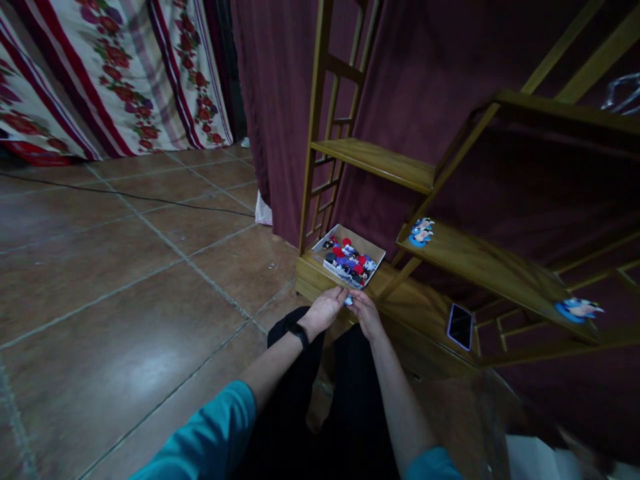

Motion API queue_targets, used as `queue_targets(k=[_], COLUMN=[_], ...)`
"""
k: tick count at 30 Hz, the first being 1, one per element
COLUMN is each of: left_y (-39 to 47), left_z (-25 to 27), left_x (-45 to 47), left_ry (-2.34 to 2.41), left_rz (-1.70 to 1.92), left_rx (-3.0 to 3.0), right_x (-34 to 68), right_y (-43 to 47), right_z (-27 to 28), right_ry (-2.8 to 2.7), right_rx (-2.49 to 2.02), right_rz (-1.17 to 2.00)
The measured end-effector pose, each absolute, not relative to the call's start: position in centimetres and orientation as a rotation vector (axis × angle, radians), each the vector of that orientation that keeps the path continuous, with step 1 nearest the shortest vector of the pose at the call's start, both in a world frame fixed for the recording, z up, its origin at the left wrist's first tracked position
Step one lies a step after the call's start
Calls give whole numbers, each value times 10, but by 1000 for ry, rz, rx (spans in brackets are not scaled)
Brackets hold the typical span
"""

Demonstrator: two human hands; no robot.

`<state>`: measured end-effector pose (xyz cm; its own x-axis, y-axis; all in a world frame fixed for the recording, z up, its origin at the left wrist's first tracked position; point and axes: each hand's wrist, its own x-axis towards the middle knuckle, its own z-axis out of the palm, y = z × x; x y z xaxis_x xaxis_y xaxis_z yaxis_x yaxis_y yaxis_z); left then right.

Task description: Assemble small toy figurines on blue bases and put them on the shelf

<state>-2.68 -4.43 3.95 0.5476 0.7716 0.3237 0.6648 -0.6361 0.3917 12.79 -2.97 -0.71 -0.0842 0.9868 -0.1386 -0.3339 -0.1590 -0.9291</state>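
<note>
Both hands meet just in front of a shallow box (379,257) full of small red, blue, white and black figures. My left hand (327,310), with a dark band on the wrist, is closed with its fingertips on a small white and light-blue piece (349,301). From the other side, my right hand (366,312) pinches the same piece. Fingers cover most of it, so I cannot tell its exact kind; it may be a small figure. The box sits on the low wooden base of a shelf, touching neither hand as far as I can see.
The wooden shelf unit (375,163) rises ahead and to the right. Small figures on blue bases (421,231) stand on its middle board, another figure (579,309) at that board's right end. A phone (461,326) lies on the base. A black cable (150,199) crosses the tiled floor.
</note>
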Motion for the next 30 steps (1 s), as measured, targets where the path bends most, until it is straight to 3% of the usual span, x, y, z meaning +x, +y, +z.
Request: queue_targets(k=[20, 30], left_y=[-51, -42], left_z=[46, 30], left_x=[-26, -26], left_ry=[1234, 1254], left_rz=[563, 775], left_rx=[2719, 2267], right_x=[128, 126], right_y=[-33, -36], right_z=[-1, 3], right_ry=[-952, -973], right_rx=[-1121, -1118], right_rz=[1482, 1483])
